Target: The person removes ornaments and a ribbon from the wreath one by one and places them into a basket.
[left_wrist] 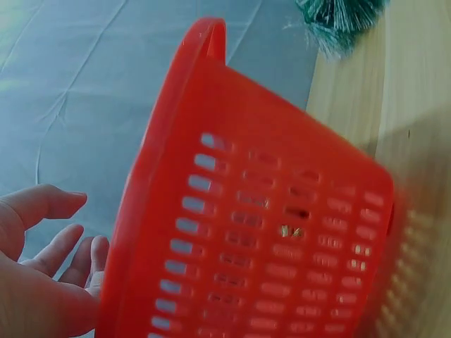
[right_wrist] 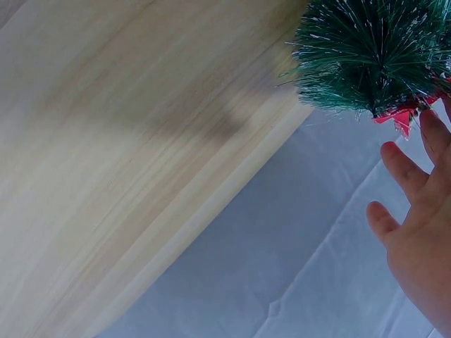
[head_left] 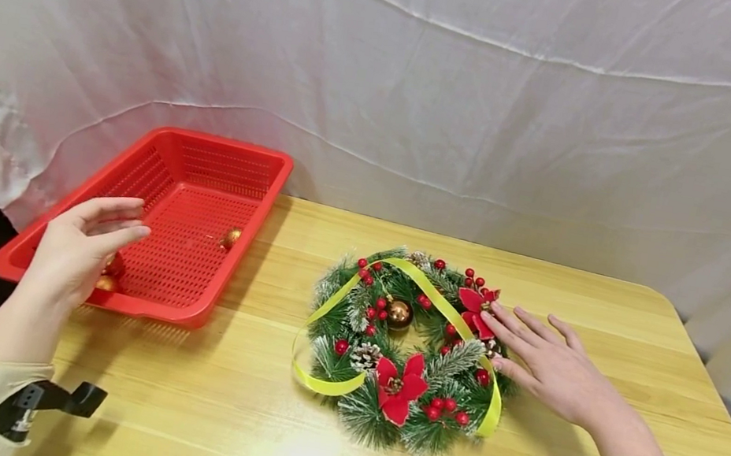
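My left hand (head_left: 71, 245) hangs over the near left part of a red plastic basket (head_left: 185, 255), fingers loosely bent with nothing seen between them. In the left wrist view that hand (left_wrist: 46, 274) is just beyond the basket's rim. Gold baubles (head_left: 230, 238) lie in the basket, some partly hidden by the hand. A green Christmas wreath (head_left: 371, 420) with red flowers, berries and pinecones lies on the table. Yellow ribbon (head_left: 425, 281) loops loosely over it, and a bronze bauble (head_left: 400, 314) sits at its inner edge. My right hand (head_left: 557, 378), fingers spread, touches the wreath's right side by a red flower (head_left: 476, 309).
The wooden table (head_left: 222, 405) carries the basket at the left and the wreath at the centre. Pale cloth (head_left: 427, 110) hangs behind the table's back edge. A black wrist camera mount (head_left: 51, 401) juts from the left sleeve.
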Action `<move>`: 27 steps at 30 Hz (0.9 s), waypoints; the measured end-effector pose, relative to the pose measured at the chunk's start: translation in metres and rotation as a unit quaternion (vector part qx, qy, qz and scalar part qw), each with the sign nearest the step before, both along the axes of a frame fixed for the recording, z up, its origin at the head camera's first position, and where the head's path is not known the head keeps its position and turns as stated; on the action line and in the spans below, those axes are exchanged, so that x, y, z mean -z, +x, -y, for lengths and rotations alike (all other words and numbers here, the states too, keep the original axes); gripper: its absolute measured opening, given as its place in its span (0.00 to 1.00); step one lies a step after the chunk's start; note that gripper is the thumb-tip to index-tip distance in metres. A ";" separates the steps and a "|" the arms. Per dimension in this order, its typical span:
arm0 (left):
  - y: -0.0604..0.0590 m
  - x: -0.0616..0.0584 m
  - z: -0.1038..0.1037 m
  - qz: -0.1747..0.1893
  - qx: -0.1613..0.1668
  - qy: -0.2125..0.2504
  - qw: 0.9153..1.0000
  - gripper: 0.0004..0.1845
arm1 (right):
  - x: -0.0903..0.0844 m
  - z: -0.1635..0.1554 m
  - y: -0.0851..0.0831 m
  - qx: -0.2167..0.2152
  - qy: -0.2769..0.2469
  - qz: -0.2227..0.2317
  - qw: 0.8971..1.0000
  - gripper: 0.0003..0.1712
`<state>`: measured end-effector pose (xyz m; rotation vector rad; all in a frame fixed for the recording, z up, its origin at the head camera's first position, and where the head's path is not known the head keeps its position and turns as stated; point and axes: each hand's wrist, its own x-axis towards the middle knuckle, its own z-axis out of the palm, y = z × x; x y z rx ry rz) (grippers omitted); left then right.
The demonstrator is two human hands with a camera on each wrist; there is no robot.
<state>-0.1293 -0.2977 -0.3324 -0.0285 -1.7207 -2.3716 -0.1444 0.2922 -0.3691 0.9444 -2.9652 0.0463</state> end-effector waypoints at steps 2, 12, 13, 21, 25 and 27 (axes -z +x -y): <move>-0.001 -0.001 -0.007 -0.006 -0.002 -0.014 1.000 0.19 | 0.000 0.000 0.000 0.001 0.000 0.000 1.000 0.37; -0.008 -0.006 -0.055 -0.044 0.027 -0.095 0.994 0.19 | 0.000 0.000 0.001 0.002 0.004 0.003 1.000 0.37; -0.009 -0.007 -0.061 -0.046 0.031 -0.104 0.993 0.18 | 0.000 0.000 0.001 0.002 0.004 0.003 1.000 0.37; -0.018 0.000 -0.109 -0.042 0.067 -0.163 0.983 0.18 | 0.000 0.000 0.001 0.000 0.005 -0.002 1.000 0.36; -0.024 0.007 -0.132 -0.014 0.096 -0.168 0.981 0.21 | -0.001 0.001 0.002 -0.001 0.006 -0.004 1.000 0.36; -0.027 0.011 -0.142 -0.003 0.109 -0.171 0.979 0.22 | -0.001 0.001 0.002 -0.002 0.007 -0.005 1.000 0.36</move>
